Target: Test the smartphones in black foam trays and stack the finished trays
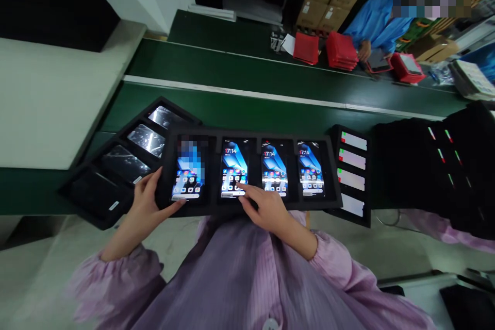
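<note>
A long black foam tray [333,175] lies in front of me with several lit smartphones in a row, each in its own slot. My left hand [145,206] grips the tray's left end, its thumb reaching over the lower edge of the leftmost phone [188,178]. Over the second phone [234,165], my right hand [266,209] has its index finger stretched onto the lower part of the screen; it holds nothing. To the right sit a third phone [275,167] and a fourth phone [311,167], both showing home screens with app icons.
A dark-screened phone tray [91,216] lies slanted under the left end. On the right are a tray of white-screened phones [353,211] and stacked black trays [410,165]. Across the green bench [247,80], a person in blue [381,15] handles a device beside red pouches [340,51].
</note>
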A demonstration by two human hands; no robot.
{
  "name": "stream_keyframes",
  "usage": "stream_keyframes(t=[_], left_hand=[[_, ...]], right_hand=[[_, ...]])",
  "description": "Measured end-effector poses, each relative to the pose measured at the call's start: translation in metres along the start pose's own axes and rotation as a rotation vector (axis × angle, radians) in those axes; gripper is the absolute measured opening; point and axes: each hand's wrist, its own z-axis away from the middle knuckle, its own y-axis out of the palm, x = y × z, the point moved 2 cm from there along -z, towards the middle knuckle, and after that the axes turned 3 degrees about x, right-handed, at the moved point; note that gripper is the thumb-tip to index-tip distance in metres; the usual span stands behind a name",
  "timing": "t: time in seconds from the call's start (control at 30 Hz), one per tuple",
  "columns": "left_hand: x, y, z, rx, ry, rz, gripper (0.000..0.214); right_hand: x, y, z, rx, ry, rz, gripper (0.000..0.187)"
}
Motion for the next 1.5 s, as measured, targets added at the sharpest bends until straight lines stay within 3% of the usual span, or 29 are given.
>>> stream_keyframes(t=[0.23,0.5,0.63,0.83,1.03,1.2,1.3,1.5], left_hand=[[-0.006,0.005,-0.01,-0.05,-0.027,-0.034,0.116],[-0.018,0.0,-0.006,-0.026,-0.074,-0.003,0.132],[-0.012,-0.002,-0.005,-0.007,-0.066,0.016,0.126],[-0.006,-0.002,-0.006,-0.005,-0.073,0.068,0.111],[-0.021,-0.007,-0.01,-0.03,-0.185,0.135,0.092],[-0.028,-0.005,-0.024,-0.078,-0.242,0.142,0.084],[-0.022,0.003,-0.031,-0.073,-0.164,0.075,0.085],[-0.014,0.018,-0.028,-0.129,-0.015,-0.002,0.096]], right_hand=[[-0.004,-0.008,0.01,-0.064,0.024,-0.079,0.027],[0.002,0.002,0.005,0.204,-0.121,0.047,0.026],[0.006,0.003,-0.001,0.285,-0.072,0.109,0.028],[0.006,0.001,-0.011,0.215,0.132,0.114,0.038],[0.005,-0.001,-0.016,0.173,0.089,0.036,0.029],[0.013,0.003,-0.032,0.241,0.086,0.114,0.03],[0.015,0.004,-0.036,0.262,0.127,0.155,0.034],[0.004,-0.004,-0.028,0.118,0.286,0.14,0.035]])
